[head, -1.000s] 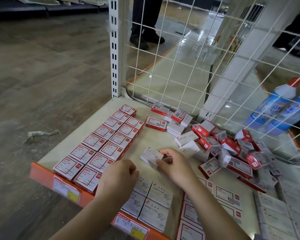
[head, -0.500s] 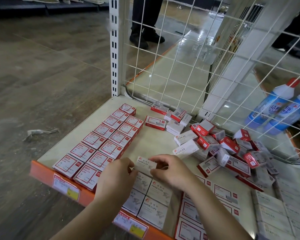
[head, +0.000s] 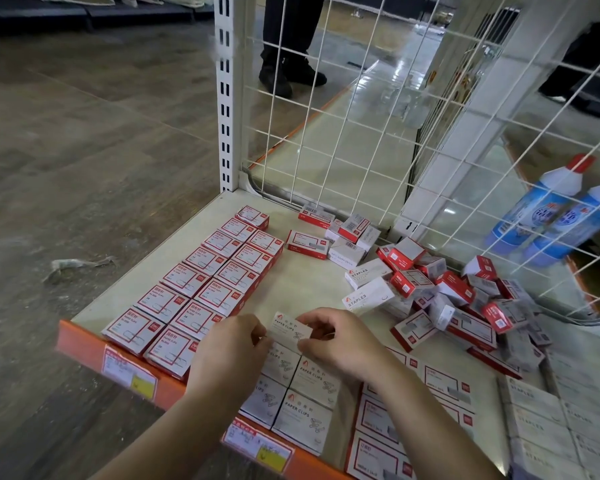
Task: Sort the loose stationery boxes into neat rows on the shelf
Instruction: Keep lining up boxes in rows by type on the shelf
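Note:
A white paper-clips box is held just above the cream shelf, pinched between my left hand and my right hand. Below it lie white paper-clips boxes in rows. Two neat rows of red-bordered boxes run along the shelf's left side. A loose heap of red and white boxes sits at the right, with two white staples boxes at its near edge. More red-bordered rows and white staples rows lie front right.
A white wire grid backs the shelf, with an upright post at the left corner. The orange front rail carries price labels. Two blue bottles lie behind the grid. A person's legs stand beyond it.
My right hand carried the white paper-clips box toward me from the shelf's middle. My left hand came up and took its other end. The box now hovers over the white rows.

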`<state>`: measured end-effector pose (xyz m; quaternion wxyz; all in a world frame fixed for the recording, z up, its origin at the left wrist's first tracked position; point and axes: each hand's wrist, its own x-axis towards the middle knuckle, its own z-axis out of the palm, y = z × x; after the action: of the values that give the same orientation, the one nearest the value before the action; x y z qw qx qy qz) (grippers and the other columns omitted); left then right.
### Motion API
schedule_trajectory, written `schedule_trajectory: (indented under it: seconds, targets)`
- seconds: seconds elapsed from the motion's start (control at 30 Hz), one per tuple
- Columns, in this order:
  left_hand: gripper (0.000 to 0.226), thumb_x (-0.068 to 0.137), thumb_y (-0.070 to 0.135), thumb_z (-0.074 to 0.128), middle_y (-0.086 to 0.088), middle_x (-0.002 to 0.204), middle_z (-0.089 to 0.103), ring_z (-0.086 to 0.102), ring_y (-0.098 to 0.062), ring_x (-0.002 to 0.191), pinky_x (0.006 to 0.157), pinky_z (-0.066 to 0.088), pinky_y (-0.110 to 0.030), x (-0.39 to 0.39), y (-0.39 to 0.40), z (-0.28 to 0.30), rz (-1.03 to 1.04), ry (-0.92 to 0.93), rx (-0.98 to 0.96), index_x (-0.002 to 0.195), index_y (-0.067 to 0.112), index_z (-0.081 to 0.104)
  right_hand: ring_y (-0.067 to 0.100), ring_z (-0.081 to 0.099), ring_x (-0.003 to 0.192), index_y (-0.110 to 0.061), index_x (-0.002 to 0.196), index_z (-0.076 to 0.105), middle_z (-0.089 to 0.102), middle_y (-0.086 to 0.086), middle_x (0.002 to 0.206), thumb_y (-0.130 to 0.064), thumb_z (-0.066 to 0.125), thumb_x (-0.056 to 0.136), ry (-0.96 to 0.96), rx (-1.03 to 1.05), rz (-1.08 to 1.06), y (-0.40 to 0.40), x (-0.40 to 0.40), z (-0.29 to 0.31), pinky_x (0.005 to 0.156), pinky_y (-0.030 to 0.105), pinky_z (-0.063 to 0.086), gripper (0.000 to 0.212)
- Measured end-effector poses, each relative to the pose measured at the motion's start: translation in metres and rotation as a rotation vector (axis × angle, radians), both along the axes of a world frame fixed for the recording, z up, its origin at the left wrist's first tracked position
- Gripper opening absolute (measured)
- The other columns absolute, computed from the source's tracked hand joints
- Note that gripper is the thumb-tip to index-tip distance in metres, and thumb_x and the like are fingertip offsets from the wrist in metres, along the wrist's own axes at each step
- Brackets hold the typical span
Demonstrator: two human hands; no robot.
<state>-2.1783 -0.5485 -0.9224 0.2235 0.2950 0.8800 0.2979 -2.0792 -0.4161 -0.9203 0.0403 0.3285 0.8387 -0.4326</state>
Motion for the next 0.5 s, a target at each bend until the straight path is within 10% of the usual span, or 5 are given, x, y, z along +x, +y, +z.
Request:
schedule_trajectory:
  seconds: [0.37, 0.5]
  targets:
    - [0.033, 0.092, 0.034, 0.051, 0.008, 0.124, 0.053, 0.049, -0.007, 0.108, 0.090, 0.041, -0.020, 0.008, 0.013, 0.009, -0.069, 0.207, 0.130, 0.124, 0.025, 0.054, 0.001, 0.053, 0.077, -0.024, 0.106, 0.065, 0.057, -0.012, 0.087, -0.011, 0.061, 0.087, 0.189, 0.229, -0.244, 0.023, 0.026, 0.007, 0.069, 0.014, 0.040, 0.023]
    - [0.036, 0.096, 0.034, 0.043, 0.014, 0.132, 0.045, 0.043, -0.004, 0.117, 0.096, 0.035, -0.018, 0.020, 0.021, 0.010, -0.210, 0.252, 0.108, 0.131, 0.028, 0.048, 0.009, 0.054, 0.101, -0.021, 0.122, 0.056, 0.054, -0.001, 0.114, -0.005, 0.057, 0.088, 0.100, 0.441, -0.335, 0.043, 0.037, 0.016, 0.083, 0.019, 0.047, 0.037]
